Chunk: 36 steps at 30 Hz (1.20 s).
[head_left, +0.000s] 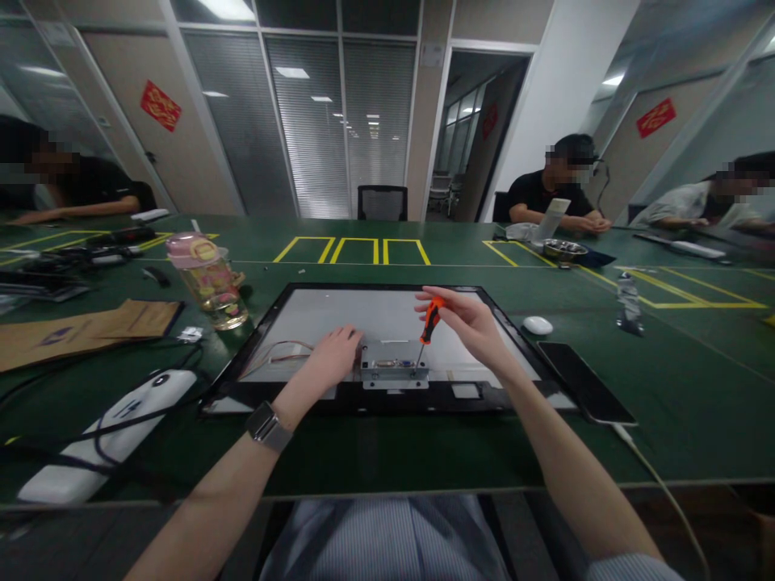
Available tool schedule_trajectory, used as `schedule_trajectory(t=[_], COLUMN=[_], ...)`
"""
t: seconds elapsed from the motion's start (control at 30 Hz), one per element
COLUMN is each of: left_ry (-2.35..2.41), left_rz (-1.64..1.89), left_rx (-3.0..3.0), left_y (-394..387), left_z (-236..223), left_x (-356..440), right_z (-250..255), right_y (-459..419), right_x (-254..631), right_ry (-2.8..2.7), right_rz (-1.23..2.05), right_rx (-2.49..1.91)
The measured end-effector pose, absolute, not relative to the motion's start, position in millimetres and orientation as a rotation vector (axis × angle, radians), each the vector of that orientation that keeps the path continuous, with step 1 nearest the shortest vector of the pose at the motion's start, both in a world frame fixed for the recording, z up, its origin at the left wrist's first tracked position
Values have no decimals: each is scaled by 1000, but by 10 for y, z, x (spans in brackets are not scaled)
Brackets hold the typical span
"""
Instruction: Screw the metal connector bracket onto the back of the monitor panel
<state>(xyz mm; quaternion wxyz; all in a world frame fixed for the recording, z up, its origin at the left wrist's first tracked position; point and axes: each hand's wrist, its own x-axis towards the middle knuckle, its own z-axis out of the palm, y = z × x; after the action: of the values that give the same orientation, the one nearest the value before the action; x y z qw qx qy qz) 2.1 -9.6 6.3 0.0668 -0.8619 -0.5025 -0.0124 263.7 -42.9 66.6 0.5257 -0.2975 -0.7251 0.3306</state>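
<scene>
My right hand (475, 323) is closed on a screwdriver (431, 321) with an orange and black handle. The screwdriver leans, and its thin shaft points down at the right front of a small metal box (393, 355) with connector ports along its front. My left hand (332, 359) lies at the box's left side, its fingers stretched forward and partly hidden; whether it presses on the box I cannot tell. The box sits near the front edge of a flat display panel (375, 311) with a black frame, lying face down. Thin wires (284, 349) run across the panel's left part.
Left of the panel are a pink-lidded bottle (209, 282), a brown paper envelope (90, 331) and a white power strip (115, 436) with cables. On the right lie a phone (584, 383) and a white earbud case (538, 325). Several people sit across the green table (363, 464).
</scene>
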Motion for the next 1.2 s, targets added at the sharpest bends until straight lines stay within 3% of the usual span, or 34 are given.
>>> schedule_trajectory(t=[0.17, 0.4, 0.6, 0.8, 1.0, 1.2], left_ry=[-1513, -1530, -1514, -1525, -1511, -1520], left_rz=[-58, -32, -63, -49, -63, -69], left_rx=[-2596, -2604, -2600, -2592, -2596, -2592], left_y=[-101, -122, -121, -100, -101, -102], left_z=[63, 108, 88, 62, 61, 62], left_x=[16, 33, 27, 18, 19, 23], right_z=[624, 617, 616, 639, 596, 636], right_y=[-416, -466, -464, -500, -432, -480], right_x=[2589, 2515, 2497, 2487, 2513, 2514], right_ry=[-1774, -1766, -1771, -1711, -1694, -1711], right_rz=[442, 715, 306, 658, 478, 727], right_rx=[-830, -718, -867, -716, -792, -706])
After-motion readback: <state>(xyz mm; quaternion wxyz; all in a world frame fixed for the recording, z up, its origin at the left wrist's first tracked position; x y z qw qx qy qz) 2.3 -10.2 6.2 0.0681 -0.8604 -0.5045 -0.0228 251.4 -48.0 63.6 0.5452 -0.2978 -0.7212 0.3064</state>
